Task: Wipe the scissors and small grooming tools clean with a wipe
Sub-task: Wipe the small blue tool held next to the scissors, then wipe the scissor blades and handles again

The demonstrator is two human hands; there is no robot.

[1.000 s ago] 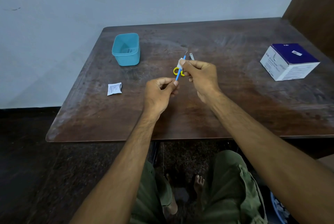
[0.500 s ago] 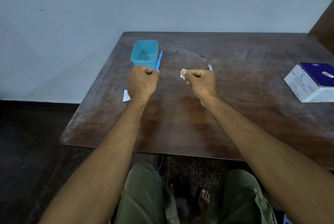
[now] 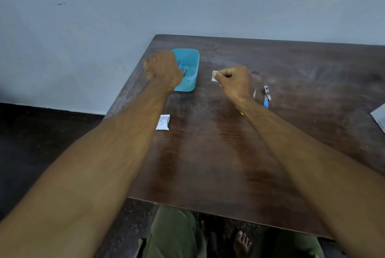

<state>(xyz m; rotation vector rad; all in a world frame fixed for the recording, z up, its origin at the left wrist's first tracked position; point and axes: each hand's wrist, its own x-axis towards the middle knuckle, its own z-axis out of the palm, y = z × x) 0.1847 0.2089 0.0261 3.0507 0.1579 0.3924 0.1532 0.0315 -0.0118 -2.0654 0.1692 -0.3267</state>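
Left hand [image 3: 163,70] has carried the blue tool [image 3: 180,64] from mid-counter to the tub [image 3: 188,66]; it now sits over the tub's near rim, fingers curled, blue tip showing just inside. Whether the fingers have let go, cannot tell. Right hand [image 3: 234,79] pinches the wipe [image 3: 214,75], held apart over the counter [image 3: 208,153]. Clipper [image 3: 266,95] lies just right of that wrist; scissors mostly hidden under it. Sachet [image 3: 163,122] near left forearm. Judging: one tool wiped and being put away, clipper and scissors left

one head-worn view looks forward and down, close over the table [image 3: 270,153] from its near edge.
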